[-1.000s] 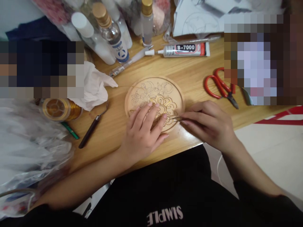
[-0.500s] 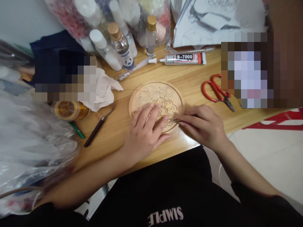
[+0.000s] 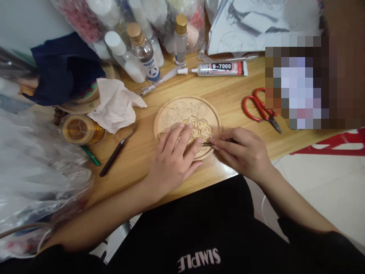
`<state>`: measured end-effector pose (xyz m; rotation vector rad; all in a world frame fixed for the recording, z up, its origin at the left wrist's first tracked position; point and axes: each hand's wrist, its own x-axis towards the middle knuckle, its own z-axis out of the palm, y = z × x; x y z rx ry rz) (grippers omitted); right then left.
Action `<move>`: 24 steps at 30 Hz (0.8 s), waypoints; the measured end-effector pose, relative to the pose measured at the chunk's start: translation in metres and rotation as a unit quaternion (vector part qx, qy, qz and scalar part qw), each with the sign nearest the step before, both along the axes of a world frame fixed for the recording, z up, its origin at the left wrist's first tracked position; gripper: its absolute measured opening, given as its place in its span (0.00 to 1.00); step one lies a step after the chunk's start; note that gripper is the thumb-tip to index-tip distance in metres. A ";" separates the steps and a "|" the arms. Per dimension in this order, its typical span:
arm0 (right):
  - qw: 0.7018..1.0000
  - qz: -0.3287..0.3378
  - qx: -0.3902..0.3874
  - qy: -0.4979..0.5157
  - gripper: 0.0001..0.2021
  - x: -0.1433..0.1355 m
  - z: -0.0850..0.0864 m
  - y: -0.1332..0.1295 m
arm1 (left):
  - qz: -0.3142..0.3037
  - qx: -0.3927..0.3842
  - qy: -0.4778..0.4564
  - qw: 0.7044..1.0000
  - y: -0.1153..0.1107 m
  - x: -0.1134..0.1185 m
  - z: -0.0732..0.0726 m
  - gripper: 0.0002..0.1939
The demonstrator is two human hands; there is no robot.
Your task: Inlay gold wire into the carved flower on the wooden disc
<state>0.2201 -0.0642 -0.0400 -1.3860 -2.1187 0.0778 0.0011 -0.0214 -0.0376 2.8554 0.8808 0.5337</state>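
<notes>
A round wooden plate [image 3: 185, 102] lies on the table, with a flower design drawn on it in dark lines. Gold wire [image 3: 201, 122] follows part of the flower outline. My left hand [image 3: 172, 158] rests with fingers spread over the plate's lower left, palm down, hiding that part of the design. In my right hand [image 3: 245, 152], thumb and fingers pinch a pair of thin metal tweezers [image 3: 205, 144]. The tweezer tips reach onto the plate close to my left index finger; what they touch is too small to make out.
Red-handled scissors [image 3: 261, 108] lie to the right. A glue tube [image 3: 222, 69] and bottles [image 3: 144, 51] stand or lie behind the plate. At left are a spool of gold wire [image 3: 82, 129], a crumpled tissue [image 3: 116, 104], a dark-handled hook tool [image 3: 112, 158] and plastic bags [image 3: 37, 163].
The tweezers and right fingers have shifted slightly left and up over the plate. My left hand stays on the plate. The whole view has moved a little.
</notes>
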 end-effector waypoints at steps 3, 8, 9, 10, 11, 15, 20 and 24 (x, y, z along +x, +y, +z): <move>1.000 0.000 0.002 -0.012 0.06 0.000 0.001 0.001 | 0.001 0.015 0.001 1.000 -0.001 0.001 0.000 0.23; 1.000 0.000 0.014 -0.018 0.06 -0.001 -0.003 0.001 | -0.001 0.026 0.000 1.000 -0.001 0.001 0.001 0.22; 1.000 0.001 0.020 -0.013 0.06 -0.001 -0.004 0.000 | 0.000 0.027 -0.004 1.000 -0.001 0.001 0.001 0.22; 1.000 0.001 0.023 -0.006 0.06 -0.001 -0.004 0.000 | 0.001 0.027 -0.010 1.000 -0.001 0.001 0.001 0.22; 1.000 0.000 0.021 0.007 0.06 -0.001 -0.004 -0.001 | 0.002 0.027 -0.016 1.000 -0.001 0.000 0.000 0.21; 0.992 -0.053 0.007 0.115 0.09 0.000 0.001 -0.004 | 0.003 0.027 -0.035 0.999 0.000 -0.001 -0.002 0.21; 0.960 -0.191 0.012 0.204 0.07 0.000 0.007 -0.008 | 0.000 0.035 -0.064 0.997 0.001 -0.003 -0.003 0.27; 0.954 -0.196 -0.031 0.225 0.06 -0.007 0.002 -0.010 | 0.004 0.025 -0.081 0.996 0.002 -0.003 -0.003 0.25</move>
